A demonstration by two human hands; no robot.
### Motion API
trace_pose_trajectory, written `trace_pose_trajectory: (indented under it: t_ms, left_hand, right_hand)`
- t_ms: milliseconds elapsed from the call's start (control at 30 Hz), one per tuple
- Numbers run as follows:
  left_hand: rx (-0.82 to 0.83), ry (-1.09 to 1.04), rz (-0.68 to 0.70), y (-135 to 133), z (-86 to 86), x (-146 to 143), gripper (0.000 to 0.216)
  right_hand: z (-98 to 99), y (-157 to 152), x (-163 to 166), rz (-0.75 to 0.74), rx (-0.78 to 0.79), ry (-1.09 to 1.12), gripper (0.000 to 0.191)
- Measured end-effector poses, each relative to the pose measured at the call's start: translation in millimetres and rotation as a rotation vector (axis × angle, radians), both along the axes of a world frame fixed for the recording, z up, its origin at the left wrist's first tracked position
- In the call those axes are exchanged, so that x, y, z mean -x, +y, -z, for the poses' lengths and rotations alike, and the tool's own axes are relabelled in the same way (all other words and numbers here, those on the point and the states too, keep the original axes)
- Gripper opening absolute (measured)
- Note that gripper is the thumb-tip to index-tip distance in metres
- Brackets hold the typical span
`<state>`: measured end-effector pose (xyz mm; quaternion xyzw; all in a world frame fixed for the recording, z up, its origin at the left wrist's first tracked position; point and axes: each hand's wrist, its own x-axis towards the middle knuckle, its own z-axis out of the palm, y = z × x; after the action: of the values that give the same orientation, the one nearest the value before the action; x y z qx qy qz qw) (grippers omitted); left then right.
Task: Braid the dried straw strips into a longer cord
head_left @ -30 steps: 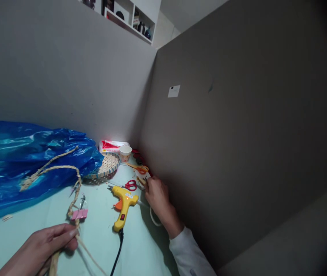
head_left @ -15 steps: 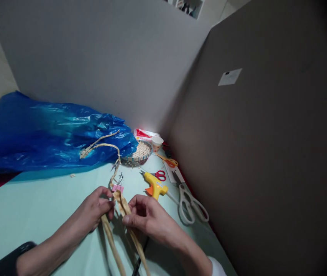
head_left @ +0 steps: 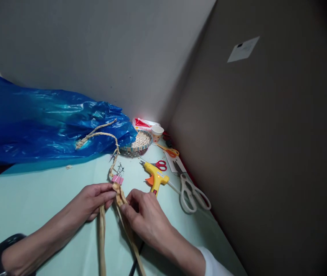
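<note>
Two long tan fibre strands run from a pink binder clip (head_left: 117, 179) toward the front edge. My left hand (head_left: 100, 199) pinches the left strand (head_left: 102, 237) close below the clip. Fingers and thumb of my right hand (head_left: 143, 214) close on the right strand (head_left: 119, 194), which looks flattened and creased there and trails down below the hand. Beyond the clip, a twisted tan cord (head_left: 102, 133) curves up over the blue plastic bag. What lies between the fingertips is partly hidden.
A yellow glue gun (head_left: 156, 177), red-handled scissors (head_left: 161, 165) and large white-handled scissors (head_left: 190, 195) lie right of my hands. Behind them are orange scissors (head_left: 171, 152), a woven basket (head_left: 140, 143) and a paper cup (head_left: 157, 132). A blue plastic bag (head_left: 36, 126) covers the back left. Grey panels rise behind and right.
The view has tilted down slightly. My left fingers have straightened and closed near the clip, and the left strand now hangs straighter. My right hand keeps its hold on the right strand.
</note>
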<state>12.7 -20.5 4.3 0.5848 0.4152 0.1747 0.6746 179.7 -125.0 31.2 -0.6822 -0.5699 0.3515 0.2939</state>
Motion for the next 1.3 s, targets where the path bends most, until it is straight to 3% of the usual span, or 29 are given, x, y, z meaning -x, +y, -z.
trace_pose_trajectory:
  t_ms: [500,600,700,933,1300]
  left_hand:
    - [-0.087,0.054,-0.004,-2,-4.7,-1,0.039]
    - [-0.112,0.061,-0.004,-2,-3.9,-2,0.035]
    - [-0.165,0.047,-0.008,0,0.9,-2,0.037]
    - [-0.210,0.026,0.016,2,8.5,1,0.035]
    - [-0.214,0.005,0.010,1,5.1,-2,0.037]
  right_hand:
    - [-5.0,6,-2,-0.044,0.024,0.051,0.023]
    - [2.5,8,6,0.008,-0.088,-0.109,0.005]
    - [8.4,13,11,-0.025,-0.212,-0.226,0.013]
    - [3.7,18,6,0.038,-0.160,-0.054,0.015]
    - [1.9,16,13,0.046,-0.180,-0.159,0.013]
